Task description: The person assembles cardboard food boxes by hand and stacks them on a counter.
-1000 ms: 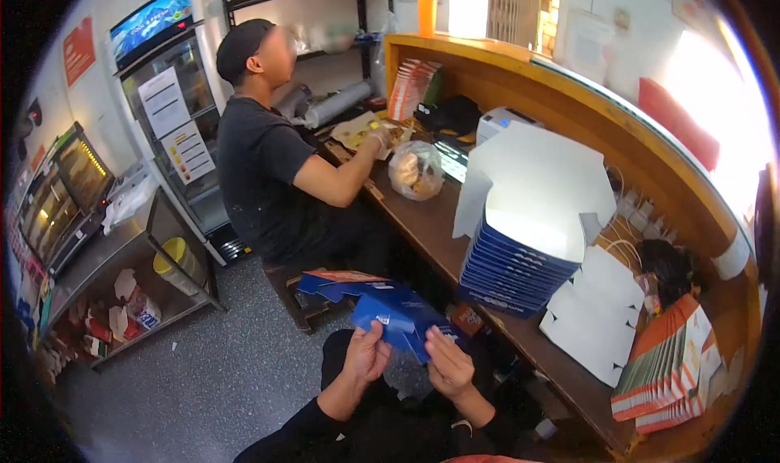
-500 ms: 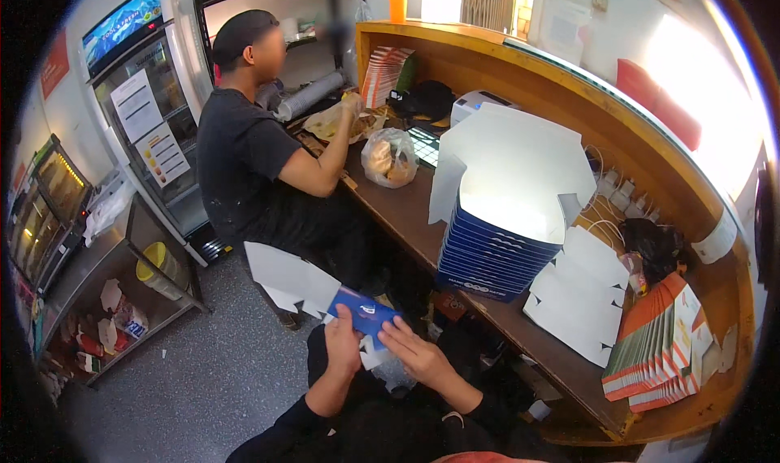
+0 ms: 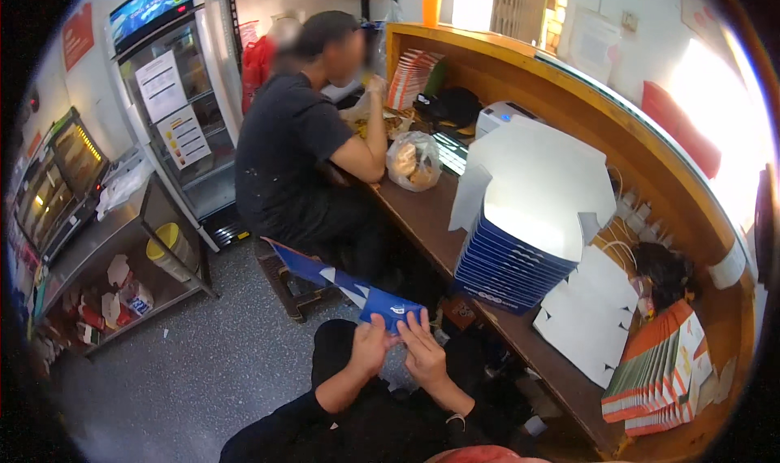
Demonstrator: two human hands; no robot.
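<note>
I hold a blue-and-white cardboard box blank (image 3: 385, 304) in front of me, above my lap. Its blue printed face shows, and a long flap stretches up and to the left, seen nearly edge-on. My left hand (image 3: 370, 351) is closed on the blank's near edge. Beside it, my right hand (image 3: 422, 353) grips the same piece, fingers lying over the blue panel and thumb hidden. To the right, a tall stack of nested blue boxes (image 3: 512, 260) with white insides stands on the counter. A flat white cardboard blank (image 3: 587, 313) lies next to that stack.
A wooden counter (image 3: 406, 211) runs along my right, carrying a bag of buns (image 3: 413, 162) and folded orange-and-white cartons (image 3: 654, 373). A co-worker (image 3: 296, 142) sits ahead, eating. At left are a steel shelf unit (image 3: 175, 284), a drinks fridge (image 3: 183, 113) and a stool (image 3: 296, 288).
My view has swung left, shifting the scene rightward. The blank in my hands has turned, so its flap shows blue where white showed before. The co-worker's hand is now up near the mouth.
</note>
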